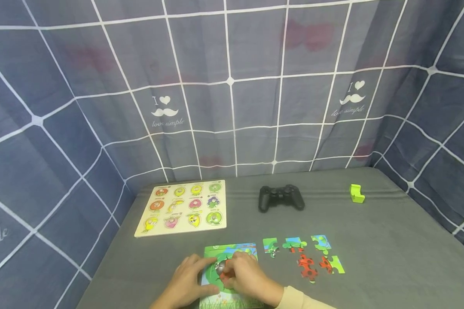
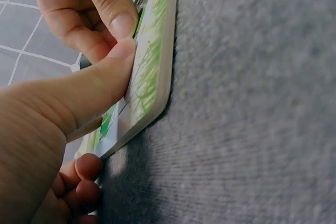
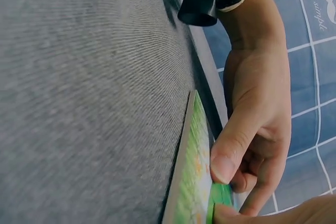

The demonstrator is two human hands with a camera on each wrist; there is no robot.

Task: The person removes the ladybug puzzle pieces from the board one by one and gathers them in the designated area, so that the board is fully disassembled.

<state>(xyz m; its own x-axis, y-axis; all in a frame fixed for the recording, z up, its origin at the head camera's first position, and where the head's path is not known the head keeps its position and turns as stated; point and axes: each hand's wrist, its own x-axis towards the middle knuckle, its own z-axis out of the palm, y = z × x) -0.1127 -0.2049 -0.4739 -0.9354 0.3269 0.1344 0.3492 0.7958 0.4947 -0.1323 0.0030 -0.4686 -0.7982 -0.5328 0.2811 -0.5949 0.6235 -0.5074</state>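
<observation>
A puzzle board with a green leaf and a ladybug picture lies flat near the front. My left hand rests at its left side, thumb and index finger stretched over the picture; in the right wrist view its thumb presses beside a green puzzle part. From the right, my right hand reaches over the board with bent fingers and pinches a red ladybug puzzle piece, mostly hidden. The two thumbs nearly meet in the left wrist view, where the right hand is beyond the left hand.
Several loose puzzle pieces lie right of the board. Behind stand a wooden fruit board, a black game controller and a small lime-green toy chair. A checked curtain surrounds the grey tabletop.
</observation>
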